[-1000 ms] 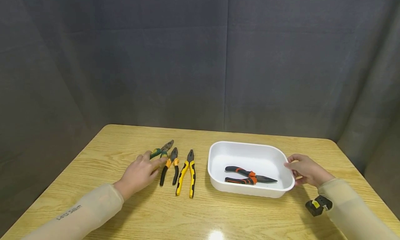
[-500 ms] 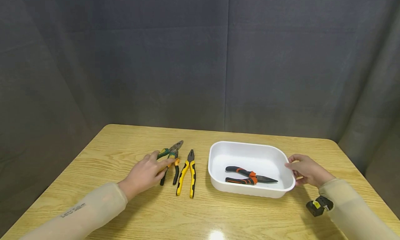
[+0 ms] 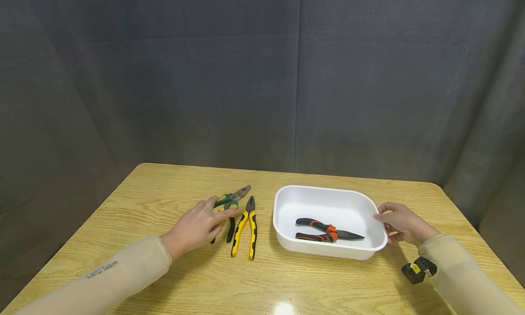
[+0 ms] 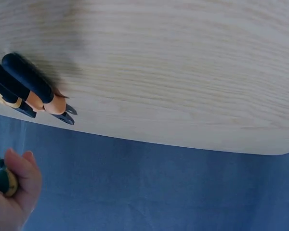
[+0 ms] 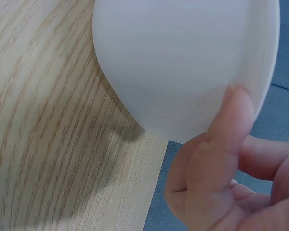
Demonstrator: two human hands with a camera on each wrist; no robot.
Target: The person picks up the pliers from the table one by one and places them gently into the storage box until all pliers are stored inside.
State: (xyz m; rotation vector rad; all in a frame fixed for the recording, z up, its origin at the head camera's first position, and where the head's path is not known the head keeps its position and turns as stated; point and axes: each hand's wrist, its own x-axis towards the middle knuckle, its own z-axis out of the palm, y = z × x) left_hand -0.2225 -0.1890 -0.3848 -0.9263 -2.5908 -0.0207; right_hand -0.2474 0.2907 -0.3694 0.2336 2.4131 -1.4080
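Note:
My left hand (image 3: 198,226) holds a pair of green-and-yellow pliers (image 3: 223,199) by the handles, the metal nose pointing away to the right. In the left wrist view the fingers curl round its green handles (image 4: 7,182). Beneath that hand lie orange-and-black pliers (image 3: 231,231), partly hidden in the head view. Yellow-and-black pliers (image 3: 253,233) rest just to the right, handles spread. My right hand (image 3: 404,224) pinches the right end of a white plastic tray (image 3: 320,193), thumb (image 5: 233,108) against its wall. Inside the tray sit red-and-black long-nose pliers (image 3: 328,235).
The wooden table (image 3: 229,287) has rounded far corners, and a dark grey curtain (image 3: 229,87) hangs behind it. A small black device (image 3: 416,269) is strapped at the right wrist.
My left hand has moved right with the green-and-yellow pliers, passing over the orange-and-black pair toward the yellow-and-black one. The right hand and tray stay in place.

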